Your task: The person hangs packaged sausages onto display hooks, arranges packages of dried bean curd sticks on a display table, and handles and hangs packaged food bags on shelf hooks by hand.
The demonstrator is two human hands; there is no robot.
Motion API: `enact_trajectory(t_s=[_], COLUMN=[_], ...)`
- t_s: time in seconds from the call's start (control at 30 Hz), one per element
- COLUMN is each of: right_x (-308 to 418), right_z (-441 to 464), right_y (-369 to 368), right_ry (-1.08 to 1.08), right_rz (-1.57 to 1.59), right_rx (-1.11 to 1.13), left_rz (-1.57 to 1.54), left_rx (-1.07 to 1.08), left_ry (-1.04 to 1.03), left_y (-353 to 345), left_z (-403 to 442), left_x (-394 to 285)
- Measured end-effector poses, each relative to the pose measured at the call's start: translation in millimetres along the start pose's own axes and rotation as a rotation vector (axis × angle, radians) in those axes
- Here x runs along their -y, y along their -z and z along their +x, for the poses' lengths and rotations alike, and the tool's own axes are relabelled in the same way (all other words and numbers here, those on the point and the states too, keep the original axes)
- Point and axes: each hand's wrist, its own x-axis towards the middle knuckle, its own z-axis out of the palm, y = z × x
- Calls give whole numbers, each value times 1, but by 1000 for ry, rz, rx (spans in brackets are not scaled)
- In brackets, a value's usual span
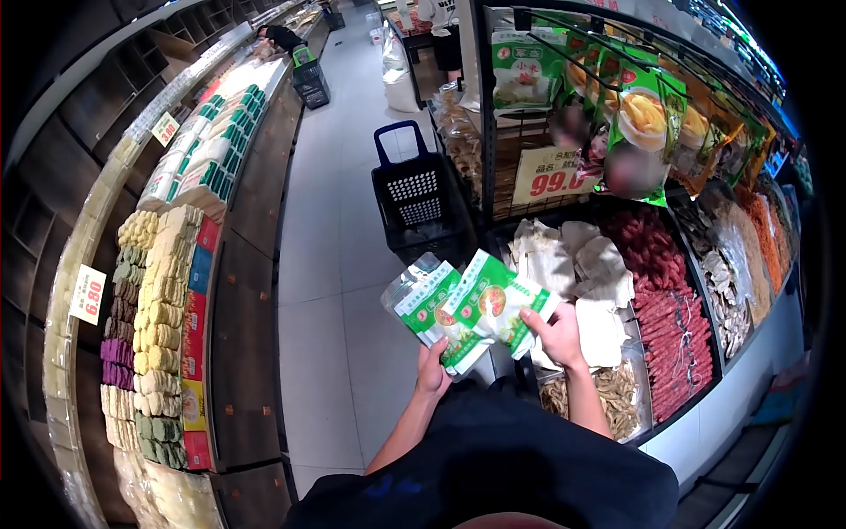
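My left hand (432, 368) is closed on the lower edge of a green and white food packet (436, 309), whose clear top flap points up and left. A second green and white packet (496, 295) is pinched in my right hand (555, 337), the thumb lying across its front. The two packets overlap, the right one in front. Both carry printed pictures, and the small print is too fine to read. Beneath and beyond my right hand are pale dried sheets (590, 295) in a display bin.
A black shopping basket (419, 198) with a raised handle stands in the aisle ahead. To the right are red sausages (674, 344) in a bin, below hanging packets (648, 115). Noodle bundles (159, 326) line the left shelf. A person (280, 37) bends over the far counter.
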Motion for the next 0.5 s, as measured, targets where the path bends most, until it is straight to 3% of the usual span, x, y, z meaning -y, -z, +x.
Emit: enact_trajectory(t_s=[0.2,0.3,0.5], right_x=[31,47,39], right_z=[20,28,30], right_y=[41,45,32], right_ry=[237,415,407], right_rz=[142,456,632], right_rx=[-160,-214,-26], left_rz=[8,40,21], left_rx=[30,11,58], left_ry=[28,25,56], left_y=[2,1,-6], left_z=[-1,-2,1], left_x=[0,0,-5])
